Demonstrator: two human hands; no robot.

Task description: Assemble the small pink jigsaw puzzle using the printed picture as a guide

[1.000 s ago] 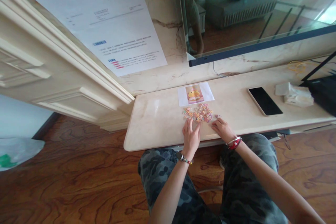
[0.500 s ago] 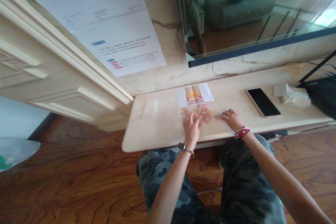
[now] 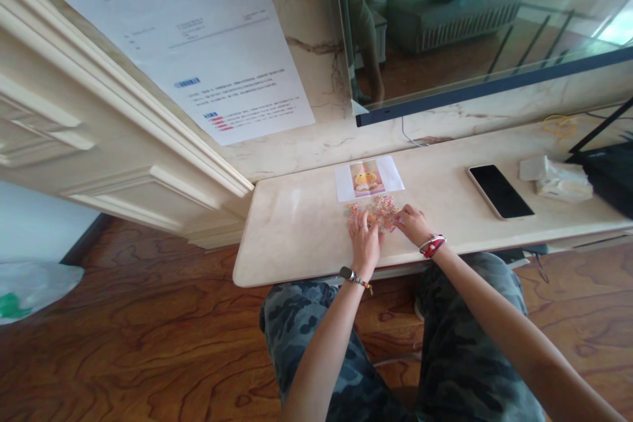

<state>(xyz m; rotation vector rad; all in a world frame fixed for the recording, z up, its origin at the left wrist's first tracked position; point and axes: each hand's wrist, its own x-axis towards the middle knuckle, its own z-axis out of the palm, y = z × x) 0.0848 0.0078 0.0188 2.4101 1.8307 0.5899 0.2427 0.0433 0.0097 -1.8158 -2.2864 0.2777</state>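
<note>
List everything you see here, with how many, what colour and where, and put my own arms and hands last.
Pieces: many, pink-orange mix, heaped on the counter
Picture sheet: one, white, pink and yellow, behind the pieces
Phone: one, black with pale edge, right of the sheet
Packet: one, whitish, right of the phone
Device: one, black, far right
Cable: yellow, count unclear, behind the packet
Counter: one, cream, centre to right
Screen: one, dark, above the counter
Poster: one, white, upper left
Panelling: one stretch, cream, left
Bag: one, translucent with green, far left
Floor: one, brown, below
Trousers: one pair, grey camouflage, below the counter
Watch: one, dark, left wrist
Arms: two, bare, lower centre and right
Hands: two, bare, left and right, at the pieces
</note>
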